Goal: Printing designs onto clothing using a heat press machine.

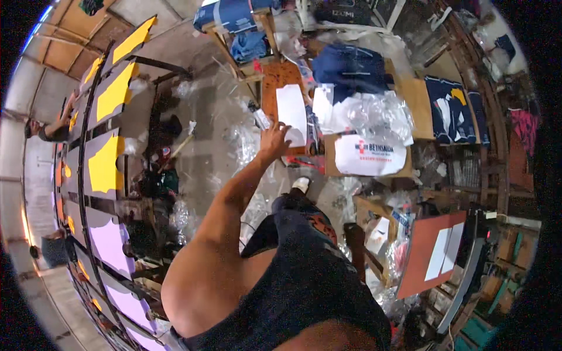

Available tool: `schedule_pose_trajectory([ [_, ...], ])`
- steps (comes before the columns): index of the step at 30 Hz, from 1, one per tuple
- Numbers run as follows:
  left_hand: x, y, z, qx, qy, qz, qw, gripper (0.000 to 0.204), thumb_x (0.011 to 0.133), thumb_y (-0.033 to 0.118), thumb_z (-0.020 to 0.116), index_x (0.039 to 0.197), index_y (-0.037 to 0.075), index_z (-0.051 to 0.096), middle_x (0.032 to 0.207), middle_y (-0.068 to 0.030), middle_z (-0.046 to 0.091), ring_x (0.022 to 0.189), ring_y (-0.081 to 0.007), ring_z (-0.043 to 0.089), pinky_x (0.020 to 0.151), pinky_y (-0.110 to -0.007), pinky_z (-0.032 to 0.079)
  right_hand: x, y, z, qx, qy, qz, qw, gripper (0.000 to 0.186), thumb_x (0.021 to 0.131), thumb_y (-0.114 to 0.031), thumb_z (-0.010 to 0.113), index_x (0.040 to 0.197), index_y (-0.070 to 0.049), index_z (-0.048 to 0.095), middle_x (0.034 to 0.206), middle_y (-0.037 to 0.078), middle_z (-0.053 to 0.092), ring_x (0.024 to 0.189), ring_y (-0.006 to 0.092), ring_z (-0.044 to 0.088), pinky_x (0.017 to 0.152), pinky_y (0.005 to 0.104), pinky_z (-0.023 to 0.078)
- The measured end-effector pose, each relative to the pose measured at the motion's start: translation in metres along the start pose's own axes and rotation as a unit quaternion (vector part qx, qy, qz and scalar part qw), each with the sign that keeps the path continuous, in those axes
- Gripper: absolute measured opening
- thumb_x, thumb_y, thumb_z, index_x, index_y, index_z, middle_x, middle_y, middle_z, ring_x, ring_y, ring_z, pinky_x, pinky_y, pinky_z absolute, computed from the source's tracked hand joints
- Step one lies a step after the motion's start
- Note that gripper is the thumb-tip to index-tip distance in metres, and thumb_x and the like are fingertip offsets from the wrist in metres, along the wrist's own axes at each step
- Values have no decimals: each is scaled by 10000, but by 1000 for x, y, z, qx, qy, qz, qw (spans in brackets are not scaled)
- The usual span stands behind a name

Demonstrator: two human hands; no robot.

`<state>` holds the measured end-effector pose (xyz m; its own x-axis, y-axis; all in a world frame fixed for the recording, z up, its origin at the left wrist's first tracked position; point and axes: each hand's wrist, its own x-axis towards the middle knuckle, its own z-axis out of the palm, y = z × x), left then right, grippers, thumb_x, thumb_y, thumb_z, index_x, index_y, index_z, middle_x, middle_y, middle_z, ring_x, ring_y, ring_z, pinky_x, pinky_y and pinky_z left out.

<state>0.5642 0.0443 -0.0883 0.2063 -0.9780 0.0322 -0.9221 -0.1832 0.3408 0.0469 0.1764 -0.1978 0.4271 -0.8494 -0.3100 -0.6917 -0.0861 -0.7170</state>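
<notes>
My left hand (273,142) reaches out ahead of me, its fingers stretched and apart. Its fingertips touch or hover just over the near left edge of a white cut piece (291,108), which could be cloth or paper. That piece lies on a narrow brown wooden board (275,79). Just right of it, more white pieces (323,105) are laid beside a heap of clear plastic bags (380,114). A white printed bag or cloth (372,157) with red and dark markings rests on a cardboard box nearer to me. My right hand is out of the picture.
On the left run long printing tables with yellow (107,164) and lilac (111,243) cloth panels; another person (55,126) stands beyond. Navy garments (351,64) are piled ahead. At right, a reddish-brown board (421,257) bears white strips. Loose plastic litters the floor.
</notes>
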Motion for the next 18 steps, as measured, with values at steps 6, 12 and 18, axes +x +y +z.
schedule_pose_trajectory([
  [6,6,-34,1,-8,-61,-8,998,601,780,406,841,1314,215,643,1376,-89,553,1232,-352,593,990,-510,501,40,37,73,-183,11,-95,979,243,974,-285,566,871,-87,662,855,157,679,777,390,646,704,486,504],
  [12,17,7,-23,40,-183,58,981,561,806,347,820,1318,199,644,1355,-81,569,1331,-302,481,1131,-458,377,59,34,76,-199,103,-100,969,229,946,-283,604,813,-96,606,774,164,630,698,379,633,624,488,498],
  [18,10,-21,8,55,-133,81,986,481,886,305,713,1350,208,629,1342,-85,557,1294,-312,501,1093,-485,402,43,14,61,-133,162,-53,976,242,925,-285,633,780,-102,569,729,170,605,665,368,633,575,492,498],
])
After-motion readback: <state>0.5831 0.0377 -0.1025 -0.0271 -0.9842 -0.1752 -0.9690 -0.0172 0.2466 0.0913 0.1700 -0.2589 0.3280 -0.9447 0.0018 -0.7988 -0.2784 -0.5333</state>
